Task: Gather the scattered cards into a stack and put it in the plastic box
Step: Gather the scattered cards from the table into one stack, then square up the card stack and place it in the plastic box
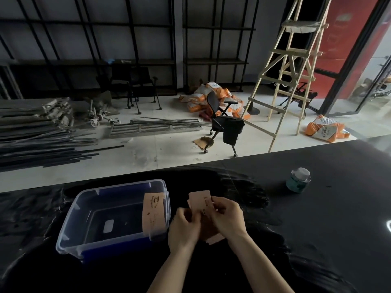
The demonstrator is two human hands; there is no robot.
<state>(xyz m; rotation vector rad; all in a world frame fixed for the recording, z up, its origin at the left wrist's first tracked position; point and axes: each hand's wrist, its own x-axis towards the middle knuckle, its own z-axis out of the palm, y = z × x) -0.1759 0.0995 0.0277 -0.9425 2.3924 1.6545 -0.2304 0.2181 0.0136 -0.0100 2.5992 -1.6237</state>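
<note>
A clear plastic box (pixel 72 225) with a blue base stands on the black table, left of my hands. A pink label (pixel 153 212) hangs on its right wall. Both hands hold a bunch of pink cards (pixel 200 200) just right of the box, above the table. My left hand (pixel 184 227) grips the bunch from the left. My right hand (pixel 227 216) pinches it from the right. The top card stands tilted above my fingers, and card corners poke out below my palms. Inside, the box shows only a small white patch on its floor.
A teal jar (pixel 298 180) with a clear lid stands on the table (pixel 317 229) at the far right. Beyond the table's far edge lie a floor with an office chair (pixel 224 123), a wooden ladder (pixel 292 66), metal rods and orange sacks.
</note>
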